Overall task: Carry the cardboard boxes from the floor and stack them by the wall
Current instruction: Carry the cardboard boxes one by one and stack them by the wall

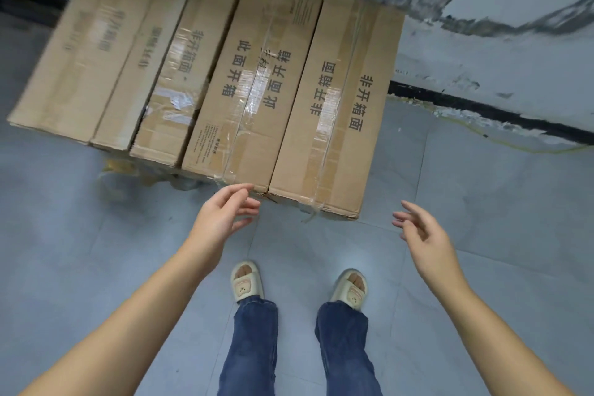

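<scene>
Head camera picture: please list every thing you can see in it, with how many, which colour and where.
cardboard boxes: five tops visible, brown, taped, side by side against the wall
wall: one, pale with dark stains, behind the boxes
baseboard strip: one, black, along the wall foot
floor: grey tiles, under everything
slippers: two, cream, on the floor
jeans: blue, bottom centre
left hand: open, at the near edge of the boxes
right hand: open, over the floor, holds nothing

Even, soft light — glare on the tape [326,106], blurred far boxes [96,51], edges bowed.
</scene>
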